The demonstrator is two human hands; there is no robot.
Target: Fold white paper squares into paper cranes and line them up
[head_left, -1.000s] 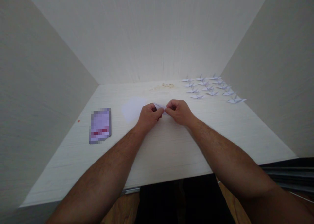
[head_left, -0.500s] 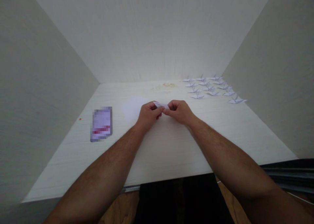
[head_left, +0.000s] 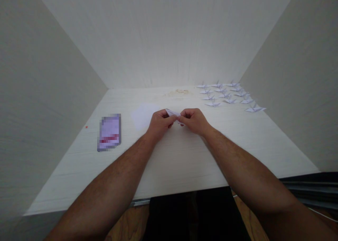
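Observation:
Both hands meet over the middle of the white table (head_left: 185, 163). My left hand (head_left: 160, 124) and my right hand (head_left: 193, 120) pinch a small folded piece of pale lilac paper (head_left: 173, 113) between their fingertips, just above the tabletop. Most of the paper is hidden by the fingers; only a pointed flap shows. A flat pale paper sheet (head_left: 142, 116) lies just left of my left hand.
Several folded paper cranes (head_left: 227, 95) stand in rows at the back right. A purple packet (head_left: 109, 132) lies flat at the left. White walls close in the table on the left, back and right. A faint stain (head_left: 178, 92) marks the back.
The hands stay almost still; the fingers shift slightly on the folded paper. The view has tilted a little.

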